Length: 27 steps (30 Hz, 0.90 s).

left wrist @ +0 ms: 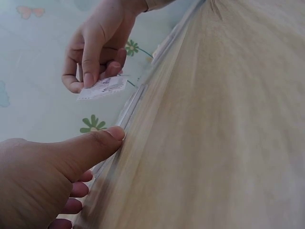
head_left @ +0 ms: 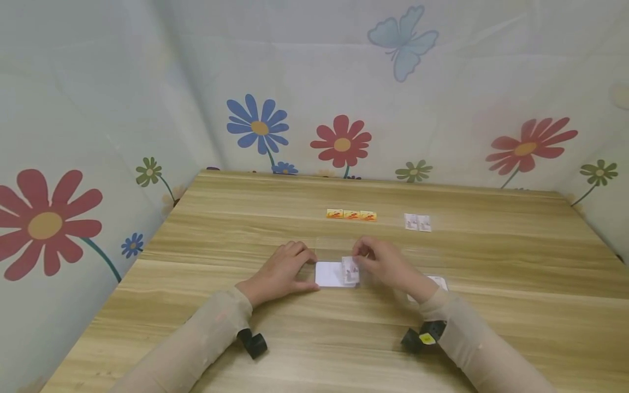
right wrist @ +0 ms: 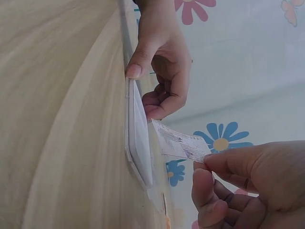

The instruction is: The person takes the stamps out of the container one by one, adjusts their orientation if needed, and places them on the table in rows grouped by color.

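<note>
Head view shows the left hand (head_left: 282, 270) with its thumb pressing the white card (head_left: 330, 274) on the table (head_left: 314, 338). Just beside it, the right hand (head_left: 388, 265) pinches a small packet (head_left: 350, 270) over the card's right edge. Beyond the card lie three orange packets (head_left: 351, 215) and two white packets (head_left: 417, 222).

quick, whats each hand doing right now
Left hand: open, thumb pressing the edge of the white card.
Right hand: pinching a small printed slip over the card.

Both beige-sleeved forearms reach forward, close together. The left hand (head_left: 284, 267) lies low, fingers curled, thumb extended. The right hand (head_left: 385, 262) pinches with thumb and forefinger.
</note>
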{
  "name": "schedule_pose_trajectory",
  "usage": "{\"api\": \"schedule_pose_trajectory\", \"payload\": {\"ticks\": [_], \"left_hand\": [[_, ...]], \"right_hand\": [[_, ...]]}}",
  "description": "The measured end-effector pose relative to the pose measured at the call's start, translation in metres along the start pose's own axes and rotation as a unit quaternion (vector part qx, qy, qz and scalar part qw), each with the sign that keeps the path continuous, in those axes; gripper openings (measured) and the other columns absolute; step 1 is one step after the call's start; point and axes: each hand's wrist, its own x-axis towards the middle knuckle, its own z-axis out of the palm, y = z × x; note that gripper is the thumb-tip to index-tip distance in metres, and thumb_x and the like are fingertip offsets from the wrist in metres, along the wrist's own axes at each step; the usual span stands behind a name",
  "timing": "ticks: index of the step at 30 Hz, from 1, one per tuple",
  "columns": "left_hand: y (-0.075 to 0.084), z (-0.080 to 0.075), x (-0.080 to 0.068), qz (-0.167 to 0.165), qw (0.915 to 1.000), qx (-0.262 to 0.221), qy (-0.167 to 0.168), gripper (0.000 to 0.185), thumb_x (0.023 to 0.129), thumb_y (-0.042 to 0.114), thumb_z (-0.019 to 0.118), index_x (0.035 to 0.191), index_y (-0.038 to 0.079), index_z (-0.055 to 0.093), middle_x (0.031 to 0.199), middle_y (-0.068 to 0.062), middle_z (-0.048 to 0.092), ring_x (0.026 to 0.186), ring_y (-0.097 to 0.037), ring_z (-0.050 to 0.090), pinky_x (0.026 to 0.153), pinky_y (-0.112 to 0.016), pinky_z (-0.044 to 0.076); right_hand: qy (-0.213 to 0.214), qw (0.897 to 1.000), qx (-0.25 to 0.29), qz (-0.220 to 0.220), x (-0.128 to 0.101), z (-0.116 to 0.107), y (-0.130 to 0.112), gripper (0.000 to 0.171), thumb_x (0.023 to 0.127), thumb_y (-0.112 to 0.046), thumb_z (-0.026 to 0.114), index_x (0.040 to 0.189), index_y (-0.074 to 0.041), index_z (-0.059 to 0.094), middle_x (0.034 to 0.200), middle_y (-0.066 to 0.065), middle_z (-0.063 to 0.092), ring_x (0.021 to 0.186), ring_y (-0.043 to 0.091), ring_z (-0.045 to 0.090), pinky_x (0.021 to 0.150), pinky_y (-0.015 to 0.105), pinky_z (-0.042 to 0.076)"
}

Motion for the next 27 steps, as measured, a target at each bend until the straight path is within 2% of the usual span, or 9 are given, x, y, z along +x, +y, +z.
{"api": "schedule_pose_trajectory", "payload": {"ticks": [12,24,27], "left_hand": [[0.0,0.0,0.0,0.001,1.0,0.008,0.002,0.053,0.069,0.055,0.067,0.106,0.017,0.058,0.102,0.004,0.053,0.097,-0.014,0.047,0.088,-0.032,0.038],[-0.001,-0.001,0.0,0.009,0.9999,0.007,0.006,0.053,0.07,0.054,0.067,0.106,0.016,0.058,0.102,0.003,0.053,0.096,-0.014,0.048,0.087,-0.032,0.038],[-0.001,-0.002,0.0,0.009,0.9999,0.009,0.006,0.053,0.07,0.055,0.067,0.106,0.017,0.058,0.102,0.003,0.054,0.096,-0.014,0.048,0.087,-0.031,0.039]], "right_hand": [[0.005,1.0,0.018,-0.003,-0.001,-0.008,0.001,0.006,0.086,-0.013,0.057,0.09,-0.008,0.057,0.08,0.002,0.06,0.068,0.011,0.05,0.059,0.021,0.044],[-0.002,0.999,0.038,0.033,0.0,-0.018,0.001,0.005,0.087,-0.013,0.057,0.092,-0.012,0.056,0.084,0.004,0.06,0.069,0.014,0.053,0.059,0.024,0.048],[-0.004,0.998,0.05,0.03,0.0,-0.021,0.002,0.005,0.088,-0.012,0.056,0.092,-0.011,0.055,0.084,0.004,0.06,0.068,0.014,0.053,0.058,0.024,0.048]]}}
